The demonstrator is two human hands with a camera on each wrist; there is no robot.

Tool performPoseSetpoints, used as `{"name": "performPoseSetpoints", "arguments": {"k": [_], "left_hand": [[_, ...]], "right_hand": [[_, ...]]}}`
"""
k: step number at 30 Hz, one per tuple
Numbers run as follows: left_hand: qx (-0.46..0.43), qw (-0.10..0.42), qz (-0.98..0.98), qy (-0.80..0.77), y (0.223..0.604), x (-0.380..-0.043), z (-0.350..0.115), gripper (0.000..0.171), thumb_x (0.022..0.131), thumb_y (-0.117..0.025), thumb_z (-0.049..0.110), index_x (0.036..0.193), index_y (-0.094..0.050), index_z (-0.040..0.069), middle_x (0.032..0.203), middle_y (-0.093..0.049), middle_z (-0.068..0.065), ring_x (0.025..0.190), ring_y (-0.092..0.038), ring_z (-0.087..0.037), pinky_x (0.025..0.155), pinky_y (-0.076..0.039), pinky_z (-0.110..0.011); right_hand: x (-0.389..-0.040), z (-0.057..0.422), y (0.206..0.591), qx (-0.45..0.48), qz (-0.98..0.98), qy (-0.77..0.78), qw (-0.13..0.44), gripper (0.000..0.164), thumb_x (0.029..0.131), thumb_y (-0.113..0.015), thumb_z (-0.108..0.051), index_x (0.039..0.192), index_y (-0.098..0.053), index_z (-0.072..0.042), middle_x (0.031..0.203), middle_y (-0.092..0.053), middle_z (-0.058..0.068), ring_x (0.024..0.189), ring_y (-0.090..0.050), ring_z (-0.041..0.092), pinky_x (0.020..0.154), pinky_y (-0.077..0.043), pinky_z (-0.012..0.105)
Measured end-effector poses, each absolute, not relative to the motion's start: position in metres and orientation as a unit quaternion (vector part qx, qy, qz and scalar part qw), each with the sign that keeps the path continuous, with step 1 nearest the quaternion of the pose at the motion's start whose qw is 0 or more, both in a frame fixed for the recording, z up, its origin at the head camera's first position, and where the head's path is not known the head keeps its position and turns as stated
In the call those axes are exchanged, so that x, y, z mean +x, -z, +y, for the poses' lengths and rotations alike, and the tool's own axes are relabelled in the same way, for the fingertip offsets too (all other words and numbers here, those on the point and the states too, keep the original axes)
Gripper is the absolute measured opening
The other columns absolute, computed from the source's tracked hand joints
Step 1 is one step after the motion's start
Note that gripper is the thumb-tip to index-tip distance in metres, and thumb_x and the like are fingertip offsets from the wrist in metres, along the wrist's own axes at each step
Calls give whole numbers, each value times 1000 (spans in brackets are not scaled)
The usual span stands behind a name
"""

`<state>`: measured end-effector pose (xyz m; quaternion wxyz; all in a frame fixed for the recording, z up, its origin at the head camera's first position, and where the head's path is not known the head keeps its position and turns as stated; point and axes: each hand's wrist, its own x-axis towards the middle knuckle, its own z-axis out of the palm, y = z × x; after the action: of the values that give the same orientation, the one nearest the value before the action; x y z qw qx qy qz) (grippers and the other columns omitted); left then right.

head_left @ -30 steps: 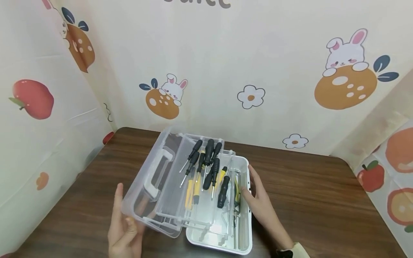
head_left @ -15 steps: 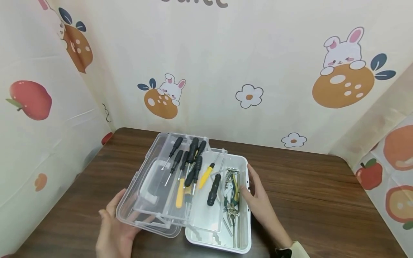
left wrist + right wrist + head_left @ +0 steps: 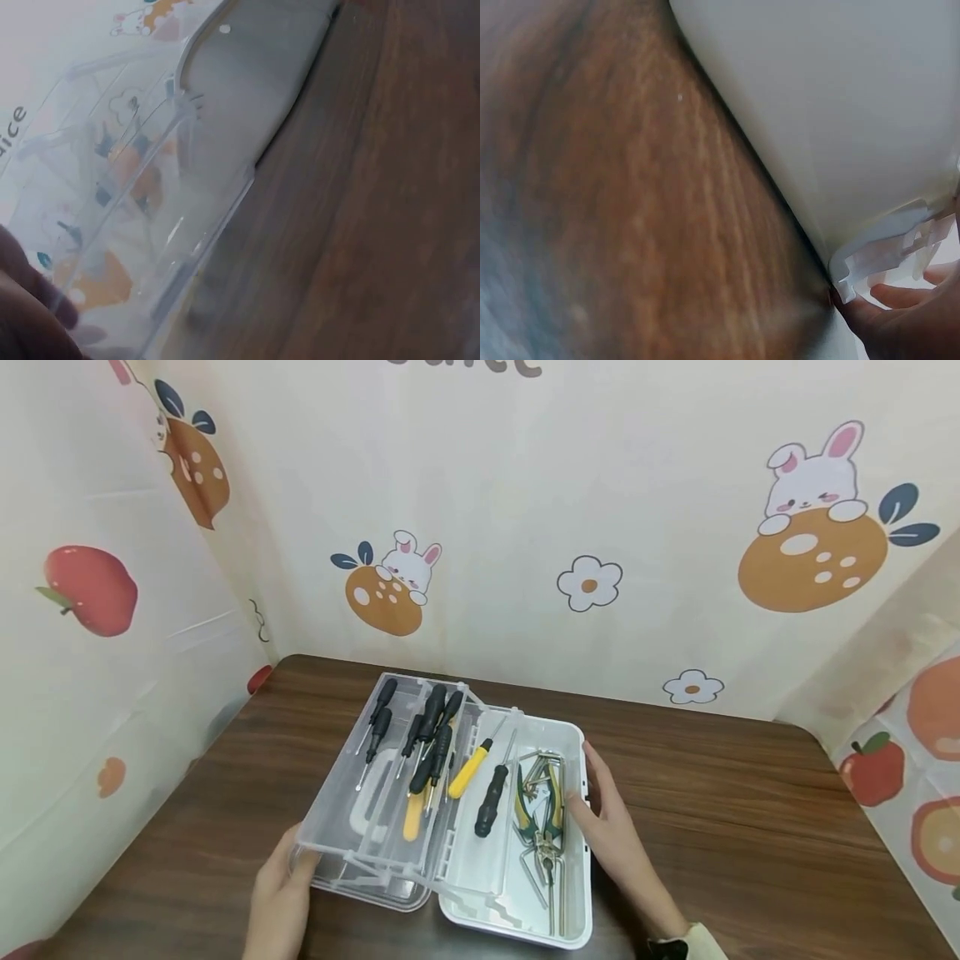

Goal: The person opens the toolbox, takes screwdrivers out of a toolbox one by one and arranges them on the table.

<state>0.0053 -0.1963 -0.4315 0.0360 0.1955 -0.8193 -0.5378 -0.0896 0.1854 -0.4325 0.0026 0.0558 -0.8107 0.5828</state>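
Observation:
A white toolbox [image 3: 551, 935] stands on the table with its clear lid [image 3: 408, 893] swung out to the left. Clear hinged trays [image 3: 408, 858] hang across the lid and the box's left half. Several black-handled screwdrivers [image 3: 431, 714] lie in the trays, along with a yellow-handled screwdriver [image 3: 468, 777]. Pliers with green and yellow handles [image 3: 553, 802] and metal hex keys [image 3: 534, 881] lie in the box bottom. My left hand [image 3: 277, 893] grips the lid's near left corner, some fingers hidden. My right hand [image 3: 611, 827] holds the box's right wall, thumb at the rim.
The dark wooden table [image 3: 750, 827] extends on both sides of the toolbox. A cream curtain [image 3: 525, 527] printed with rabbits and fruit hangs behind the table and along its sides.
The lid and trays have swung left and down, uncovering more of the pliers and hex keys. My left hand has turned over at the lid's corner; my right hand stays at the box wall.

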Motion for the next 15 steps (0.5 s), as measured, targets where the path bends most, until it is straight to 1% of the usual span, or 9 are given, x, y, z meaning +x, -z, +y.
{"name": "performPoseSetpoints", "arguments": {"k": [2, 3, 4, 5, 7, 10, 11, 13, 15], "left_hand": [[183, 18, -831, 525, 430, 4, -197, 49, 111, -45, 19, 157, -41, 0, 159, -45, -28, 149, -40, -37, 125, -32, -42], [175, 11, -837, 518, 430, 3, -197, 50, 110, -47, 15, 156, -39, -3, 157, -43, -33, 150, -36, -46, 124, -31, -54], [168, 4, -845, 508, 430, 2, -198, 51, 108, -48, 12, 156, -39, -4, 156, -42, -36, 149, -34, -51, 120, -29, -66], [161, -5, -851, 500, 430, 1, -200, 52, 107, -50, 11, 155, -38, -5, 155, -41, -37, 149, -31, -53, 119, -26, -71], [145, -23, -866, 478, 428, -2, -203, 51, 105, -54, 11, 153, -40, -2, 153, -44, -35, 147, -33, -53, 115, -28, -73], [98, -38, -883, 458, 422, -8, -212, 43, 106, -57, 18, 145, -45, 3, 149, -51, -28, 144, -40, -49, 112, -34, -72], [75, -38, -887, 454, 421, -11, -216, 43, 107, -57, 20, 144, -45, 4, 148, -54, -25, 143, -44, -46, 112, -37, -69], [23, -33, -889, 455, 418, -20, -224, 44, 107, -57, 22, 145, -44, 3, 144, -57, -22, 134, -55, -29, 111, -47, -53], [-22, -17, -895, 445, 415, -30, -228, 49, 107, -58, 24, 148, -44, 2, 143, -58, -21, 129, -58, -23, 106, -50, -41]], "right_hand": [[-90, 186, 433, 55, -811, -582, 2, 72, 106, -54, -7, 167, -21, -25, 163, -38, 23, 139, -47, 43, 94, -56, 47], [-90, 186, 433, 54, -812, -581, 0, 72, 106, -53, -7, 167, -21, -25, 163, -38, 22, 139, -47, 43, 94, -56, 46], [-90, 185, 434, 53, -812, -581, -2, 72, 106, -53, -7, 167, -21, -26, 163, -38, 22, 139, -47, 43, 93, -56, 46], [-91, 185, 434, 53, -813, -580, -4, 72, 106, -53, -7, 167, -21, -26, 163, -38, 22, 139, -47, 43, 94, -56, 46], [-92, 185, 434, 56, -814, -578, -8, 72, 106, -53, -8, 167, -20, -26, 163, -37, 22, 139, -47, 44, 93, -57, 48], [-94, 186, 431, 65, -819, -570, -19, 73, 106, -54, -10, 168, -17, -24, 164, -35, 23, 140, -46, 46, 93, -58, 51], [-95, 186, 429, 70, -822, -565, -24, 73, 107, -54, -11, 168, -15, -23, 165, -33, 23, 142, -45, 47, 93, -58, 51], [-95, 187, 423, 71, -827, -556, -41, 75, 108, -55, -14, 168, -11, -22, 165, -31, 24, 142, -45, 48, 89, -61, 50], [-95, 188, 417, 74, -834, -544, -59, 77, 109, -55, -17, 169, -6, -20, 166, -28, 26, 142, -44, 49, 85, -63, 48]]}}
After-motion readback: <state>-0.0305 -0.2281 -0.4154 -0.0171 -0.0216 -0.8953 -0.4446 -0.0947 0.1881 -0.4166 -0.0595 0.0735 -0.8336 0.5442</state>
